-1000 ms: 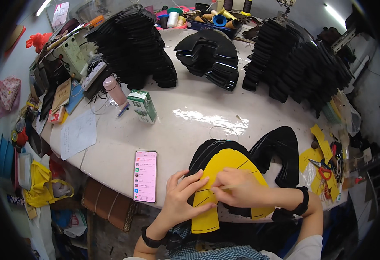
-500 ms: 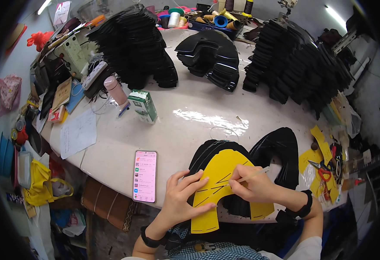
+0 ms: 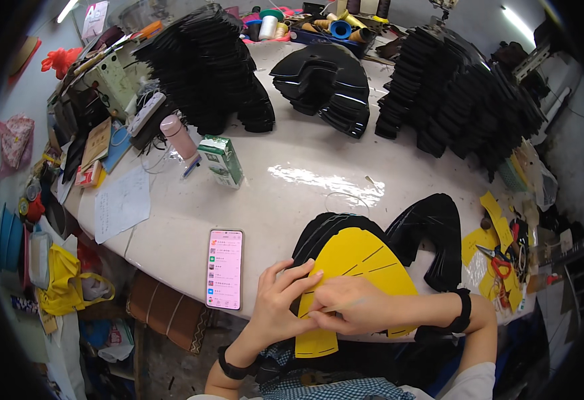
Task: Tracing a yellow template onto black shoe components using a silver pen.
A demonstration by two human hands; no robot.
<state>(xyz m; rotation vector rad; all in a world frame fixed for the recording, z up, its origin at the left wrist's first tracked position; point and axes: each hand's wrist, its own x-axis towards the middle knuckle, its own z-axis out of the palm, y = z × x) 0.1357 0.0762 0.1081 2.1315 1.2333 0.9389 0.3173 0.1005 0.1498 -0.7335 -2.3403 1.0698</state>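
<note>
A yellow arch-shaped template (image 3: 365, 253) with dark slots lies over a stack of black arch-shaped pieces (image 3: 317, 231) at the table's near edge. My left hand (image 3: 277, 300) rests on the template's left side, fingers spread and holding nothing. My right hand (image 3: 345, 300) pinches a slim pale pen (image 3: 351, 305) above the template's lower left leg, close to my left thumb. The pen's tip is hidden by my fingers. Just right of the template lies another black arch-shaped stack (image 3: 441, 220).
A phone (image 3: 225, 270) with a lit screen lies left of my hands. Beyond it stand a green-and-white carton (image 3: 221, 162) and a pink bottle (image 3: 179, 137). Tall black stacks (image 3: 205, 73) line the back. Red-handled scissors (image 3: 501, 268) and yellow scraps lie at right.
My right hand has moved left and down with the pen, from the template's middle slots to its lower left leg. My left hand stays in place on the template.
</note>
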